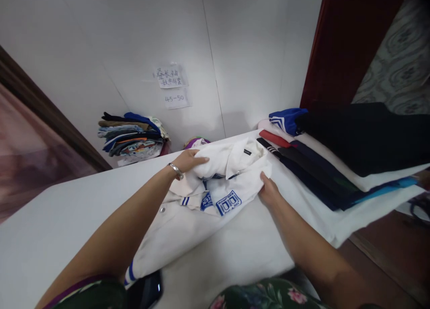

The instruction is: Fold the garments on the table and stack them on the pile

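A white jacket with blue lettering and blue-striped cuffs lies on the white table, its collar at the far end. With fingers closed on the cloth at its left shoulder side, my left hand wears a silver bracelet. On the opposite side, my right hand pinches the jacket's edge just below the collar. A dark label shows inside the neck. One sleeve is folded across the front, and another reaches toward me at the lower left.
A stack of folded clothes stands at the back left. Several garments, among them a large black one, are piled along the right side. A dark phone-like object is at the near edge. Handwritten paper notes hang on the wall.
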{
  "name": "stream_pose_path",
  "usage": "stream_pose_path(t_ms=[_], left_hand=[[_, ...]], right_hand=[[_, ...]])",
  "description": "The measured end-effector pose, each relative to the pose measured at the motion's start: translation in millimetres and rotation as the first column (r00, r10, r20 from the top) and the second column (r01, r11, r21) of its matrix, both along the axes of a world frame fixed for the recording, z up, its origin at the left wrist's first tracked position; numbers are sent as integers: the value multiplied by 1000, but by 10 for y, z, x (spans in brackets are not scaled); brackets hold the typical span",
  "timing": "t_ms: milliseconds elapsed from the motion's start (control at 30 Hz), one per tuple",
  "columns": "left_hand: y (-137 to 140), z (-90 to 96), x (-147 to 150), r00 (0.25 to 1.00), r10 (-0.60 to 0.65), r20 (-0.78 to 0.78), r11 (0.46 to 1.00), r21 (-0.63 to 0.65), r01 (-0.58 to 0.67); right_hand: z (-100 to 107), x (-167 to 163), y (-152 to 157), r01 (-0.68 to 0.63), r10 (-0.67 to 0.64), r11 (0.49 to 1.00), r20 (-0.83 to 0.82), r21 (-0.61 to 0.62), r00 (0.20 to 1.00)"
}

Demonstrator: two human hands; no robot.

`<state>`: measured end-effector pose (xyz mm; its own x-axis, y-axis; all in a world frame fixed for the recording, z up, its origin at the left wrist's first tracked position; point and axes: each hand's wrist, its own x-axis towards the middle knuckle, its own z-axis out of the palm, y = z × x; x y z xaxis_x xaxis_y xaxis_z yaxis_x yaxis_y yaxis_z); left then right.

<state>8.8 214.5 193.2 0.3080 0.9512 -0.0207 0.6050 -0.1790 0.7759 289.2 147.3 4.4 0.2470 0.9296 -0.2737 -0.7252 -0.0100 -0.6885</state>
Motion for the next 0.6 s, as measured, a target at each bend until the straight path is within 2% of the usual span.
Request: stream_pose_path(t_ms=[133, 233, 333, 400, 600], left_hand=[[-79, 25, -60, 981, 165, 98, 969, 171, -180], [-154, 37, -83, 969, 222, 105, 940, 241, -241], [-215, 16, -76, 966, 225, 125, 932, 262, -251], [-237, -9, -58, 967, 210, 145, 933, 266, -242], [-282, -43, -16, 967, 208, 148, 924, 294, -243]], right_hand=[[5, 1, -67, 46, -40, 998, 121, -46, 992], [-2, 29, -135, 74, -43, 993, 306, -93, 951], [-19, 63, -217, 27, 51, 985, 447, -168, 893], [-38, 84, -270, -12, 109, 979, 476, -203, 873], [-63, 176, -395, -43, 177, 966, 536, -254, 825]])
